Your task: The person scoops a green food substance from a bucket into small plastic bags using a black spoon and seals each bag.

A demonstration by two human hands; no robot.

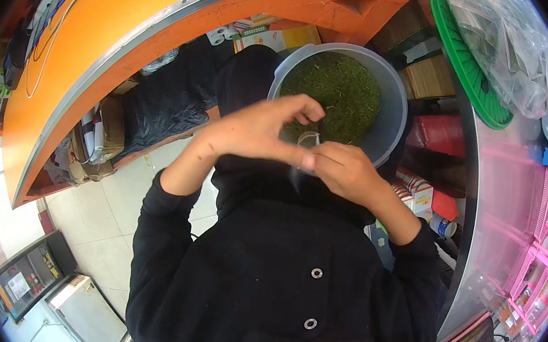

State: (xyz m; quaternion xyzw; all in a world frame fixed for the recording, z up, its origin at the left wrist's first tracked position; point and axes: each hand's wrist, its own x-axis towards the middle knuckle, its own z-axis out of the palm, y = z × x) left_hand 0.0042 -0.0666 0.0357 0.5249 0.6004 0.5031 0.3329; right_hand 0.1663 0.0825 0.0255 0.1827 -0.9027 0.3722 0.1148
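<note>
A translucent plastic tub [397,126] stands before me, partly filled with finely chopped dried green plant matter [334,85]. Over its near rim, my right hand [348,170] is closed on a small clear plastic piece [309,137], which looks like a little bag; motion blur and the fingers hide most of it. My left hand [253,129] reaches in from the left, thumb and curled fingers apart. Its thumb tip meets the fingers of my right hand beside the plastic. Whether anything is inside the plastic cannot be made out.
An orange counter [135,14] curves around the left and far side, with black plastic sheeting [177,92] beneath. At right, a metal-edged glossy surface [485,191] carries a green plastic lid or tray [472,66], clear plastic bags [512,55] and a pink rack [536,245]. Small boxes [417,194] sit below.
</note>
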